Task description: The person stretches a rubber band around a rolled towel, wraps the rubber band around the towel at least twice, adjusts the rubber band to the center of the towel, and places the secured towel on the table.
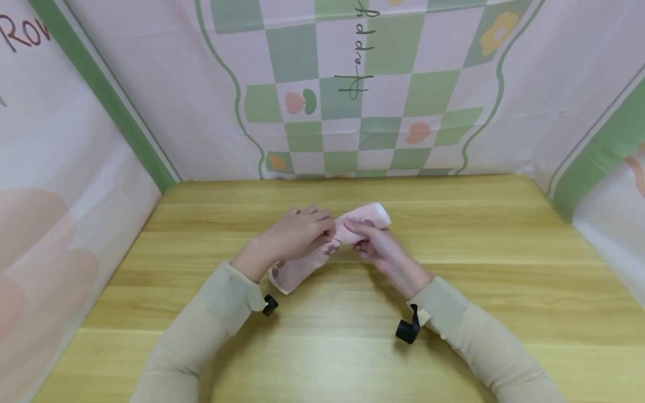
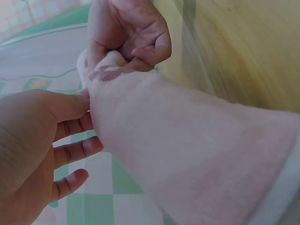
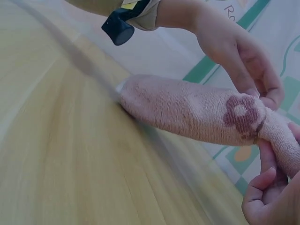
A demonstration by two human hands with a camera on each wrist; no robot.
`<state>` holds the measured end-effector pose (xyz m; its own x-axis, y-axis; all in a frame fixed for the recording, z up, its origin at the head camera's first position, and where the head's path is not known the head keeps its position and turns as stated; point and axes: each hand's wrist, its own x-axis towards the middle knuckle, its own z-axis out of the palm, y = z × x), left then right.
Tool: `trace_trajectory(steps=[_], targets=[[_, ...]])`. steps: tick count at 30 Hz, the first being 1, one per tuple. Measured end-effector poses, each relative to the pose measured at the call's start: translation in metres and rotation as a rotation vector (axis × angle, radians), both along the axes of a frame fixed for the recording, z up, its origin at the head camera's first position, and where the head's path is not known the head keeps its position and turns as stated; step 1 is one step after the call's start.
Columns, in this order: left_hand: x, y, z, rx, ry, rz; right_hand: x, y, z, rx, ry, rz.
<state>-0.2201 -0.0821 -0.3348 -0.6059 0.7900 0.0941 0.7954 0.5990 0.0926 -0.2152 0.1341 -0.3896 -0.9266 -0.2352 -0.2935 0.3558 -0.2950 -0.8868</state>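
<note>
A rolled pink towel (image 1: 302, 267) with brown flower prints and white ends is held slantwise over the table. Its middle narrows to a waist, where a thin brown cord (image 3: 259, 132) runs round it. My left hand (image 1: 299, 232) is at that waist, thumb and forefinger pinching the cord at the towel's edge. In the left wrist view, the other fingers (image 2: 77, 152) of this hand stand apart from the cloth. Just past the waist, my right hand (image 1: 380, 246) grips the towel's right part, thumb on top and fingers curled beneath. The left hand hides some of the cord.
The wooden table (image 1: 322, 347) spreads below both hands. A printed cloth (image 1: 388, 50) with green checks stands behind the far edge, and more cloth hangs at both sides. Small black cameras (image 1: 407, 331) stick out from the sleeves near the wrists.
</note>
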Motion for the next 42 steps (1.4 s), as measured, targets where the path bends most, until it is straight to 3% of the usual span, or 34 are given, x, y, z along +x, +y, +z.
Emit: trace_trajectory(steps=[17,23,29,36,42], targets=[[0.006,-0.006,-0.006,0.015,-0.035,-0.007,-0.004,0.021,-0.002,-0.037,-0.008,0.032],[0.004,-0.006,-0.009,0.05,-0.043,0.027,-0.005,0.022,0.001,-0.074,-0.006,0.055],[0.001,-0.003,-0.011,0.128,-0.04,0.063,-0.008,0.018,0.003,-0.102,-0.007,0.042],[-0.004,-0.001,-0.019,0.312,0.03,0.026,-0.009,0.016,0.008,-0.11,-0.04,-0.047],[-0.001,0.002,-0.022,0.35,-0.015,0.096,-0.007,0.013,0.009,-0.112,-0.05,-0.082]])
